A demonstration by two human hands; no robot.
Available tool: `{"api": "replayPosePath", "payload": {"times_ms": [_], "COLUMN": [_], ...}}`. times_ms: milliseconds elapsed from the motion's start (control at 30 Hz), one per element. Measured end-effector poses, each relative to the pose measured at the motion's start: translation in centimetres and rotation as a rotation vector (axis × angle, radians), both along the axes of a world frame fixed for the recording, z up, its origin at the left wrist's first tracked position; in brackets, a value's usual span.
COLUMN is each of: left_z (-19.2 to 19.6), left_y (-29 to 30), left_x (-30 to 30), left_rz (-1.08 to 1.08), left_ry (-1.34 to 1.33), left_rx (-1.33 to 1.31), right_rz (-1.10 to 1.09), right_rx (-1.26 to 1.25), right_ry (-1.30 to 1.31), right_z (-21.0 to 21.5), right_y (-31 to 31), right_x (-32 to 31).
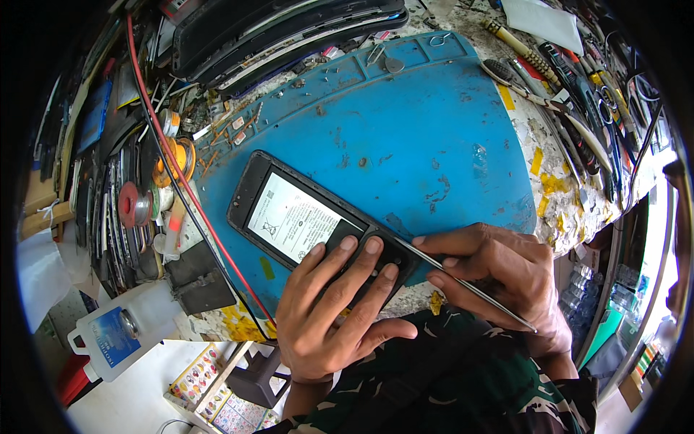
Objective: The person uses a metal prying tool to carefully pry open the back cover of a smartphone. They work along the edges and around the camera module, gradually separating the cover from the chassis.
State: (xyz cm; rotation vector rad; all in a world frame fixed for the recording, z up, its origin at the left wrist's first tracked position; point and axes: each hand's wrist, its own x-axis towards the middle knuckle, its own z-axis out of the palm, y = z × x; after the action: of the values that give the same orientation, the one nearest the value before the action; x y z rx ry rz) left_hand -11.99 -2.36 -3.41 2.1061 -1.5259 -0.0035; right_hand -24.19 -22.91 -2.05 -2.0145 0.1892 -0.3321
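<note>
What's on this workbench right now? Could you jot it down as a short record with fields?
Surface: blue mat on a cluttered bench
Main item: opened phone, back side up, white-labelled battery showing
Left hand: fingers pressing down on the phone's lower end
Right hand: holding thin metal tweezers, tip at the phone's edge
Left of mat: solder spools, red wire
Right of mat: row of hand tools

Beyond the opened phone [303, 217] the blue mat [419, 123] is bare; solder spools [173, 163] crowd its left, hand tools [571, 101] its right.
</note>
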Motion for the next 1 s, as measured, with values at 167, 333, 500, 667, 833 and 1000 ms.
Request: {"api": "replayPosePath", "payload": {"times_ms": [167, 333, 500, 667, 833, 1000], "left_z": [0.1, 0.2, 0.1, -0.1, 0.6, 1.9], "left_y": [0.1, 0.0, -0.1, -0.2, -0.8, -1.7], "left_x": [0.2, 0.2, -0.1, -0.2, 0.0, -0.6], "left_rz": [-0.020, -0.020, 0.007, 0.013, 0.010, 0.051], "left_ry": [-0.003, -0.005, 0.006, -0.007, 0.017, -0.074], "left_rx": [0.010, 0.012, 0.005, -0.016, -0.015, 0.202], "right_rz": [0.009, 0.014, 0.010, 0.005, -0.071, -0.165], "right_rx": [-0.074, -0.113, -0.130, -0.111, 0.035, 0.086], "right_ry": [-0.054, -0.082, -0.101, -0.143, -0.157, -0.228], "right_z": [-0.2, 0.0, -0.5, -1.0, -1.4, -2.1], "right_y": [0.1, 0.2, 0.2, 0.2, 0.4, 0.7], "right_x": [0.4, 0.6, 0.5, 0.2, -0.1, -0.7]}}
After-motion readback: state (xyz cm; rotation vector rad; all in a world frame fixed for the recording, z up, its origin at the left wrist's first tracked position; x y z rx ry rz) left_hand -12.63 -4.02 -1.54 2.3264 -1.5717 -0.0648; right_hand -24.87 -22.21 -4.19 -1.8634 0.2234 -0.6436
